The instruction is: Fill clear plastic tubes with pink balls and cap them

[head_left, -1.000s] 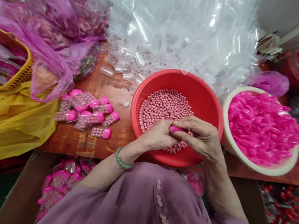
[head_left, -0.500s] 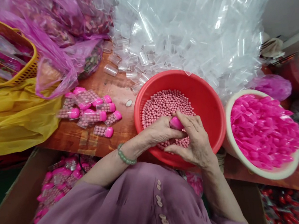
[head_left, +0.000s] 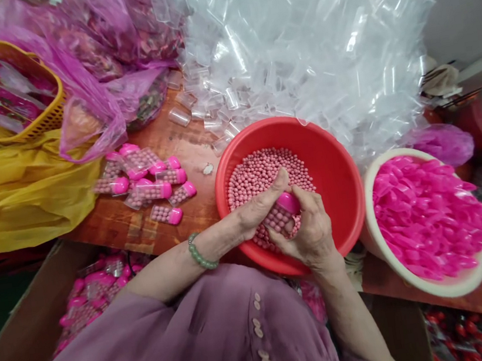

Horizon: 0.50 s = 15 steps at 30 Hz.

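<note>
Over the red basin (head_left: 333, 174), a clear bottle (head_left: 278, 218) with a pink cap, filled with pink beads, is between my two hands. My right hand (head_left: 316, 232) grips it, thumb near the clear end and fingers at the cap. My left hand (head_left: 256, 209) is closed around the other side, its thumb raised by the cap and its other fingers mostly hidden. Loose pink beads (head_left: 244, 174) lie in the basin beneath. To the left, several capped bottles of beads (head_left: 162, 189) rest on the wooden table (head_left: 141, 232).
A heap of clear empty tubes (head_left: 284, 38) rises behind the basin. At right stands a cream bucket (head_left: 370, 211) of bright pink plastic pieces (head_left: 427, 215). A yellow basket (head_left: 54, 110), a yellow bag (head_left: 17, 204) and purple bags (head_left: 100, 122) sit at left. More filled bottles (head_left: 91, 295) lie below the table edge.
My left thumb has lifted away from the cap and now points up. The bottle's bead-filled body shows between my hands, where mostly its cap was visible before.
</note>
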Available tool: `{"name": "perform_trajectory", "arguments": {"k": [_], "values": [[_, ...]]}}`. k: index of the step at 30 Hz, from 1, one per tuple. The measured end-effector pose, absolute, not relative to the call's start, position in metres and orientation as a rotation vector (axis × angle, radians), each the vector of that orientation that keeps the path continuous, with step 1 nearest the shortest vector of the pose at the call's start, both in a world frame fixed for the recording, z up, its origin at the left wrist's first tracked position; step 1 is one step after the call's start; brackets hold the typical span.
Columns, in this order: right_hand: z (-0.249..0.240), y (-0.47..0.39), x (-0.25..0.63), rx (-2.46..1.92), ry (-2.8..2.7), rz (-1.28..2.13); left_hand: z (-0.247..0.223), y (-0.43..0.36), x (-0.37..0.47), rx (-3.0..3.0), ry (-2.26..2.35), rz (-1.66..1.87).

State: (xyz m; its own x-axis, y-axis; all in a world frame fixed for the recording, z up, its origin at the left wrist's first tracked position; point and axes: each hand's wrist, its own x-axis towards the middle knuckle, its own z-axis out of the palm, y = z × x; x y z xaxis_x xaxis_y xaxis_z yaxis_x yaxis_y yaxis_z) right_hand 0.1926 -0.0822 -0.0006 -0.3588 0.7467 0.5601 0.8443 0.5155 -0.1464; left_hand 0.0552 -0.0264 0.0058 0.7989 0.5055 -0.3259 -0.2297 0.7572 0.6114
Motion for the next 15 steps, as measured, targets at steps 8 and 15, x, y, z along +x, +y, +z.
{"name": "perform_trajectory", "arguments": {"k": [8,15], "values": [[0.002,-0.080,0.181,-1.356,-2.179,-0.320,-0.001,-0.029,0.067,0.548,0.774,0.499],[0.001,-0.077,0.182,-1.343,-2.222,-0.295,-0.001,-0.033,0.066,0.603,0.887,0.574]]}}
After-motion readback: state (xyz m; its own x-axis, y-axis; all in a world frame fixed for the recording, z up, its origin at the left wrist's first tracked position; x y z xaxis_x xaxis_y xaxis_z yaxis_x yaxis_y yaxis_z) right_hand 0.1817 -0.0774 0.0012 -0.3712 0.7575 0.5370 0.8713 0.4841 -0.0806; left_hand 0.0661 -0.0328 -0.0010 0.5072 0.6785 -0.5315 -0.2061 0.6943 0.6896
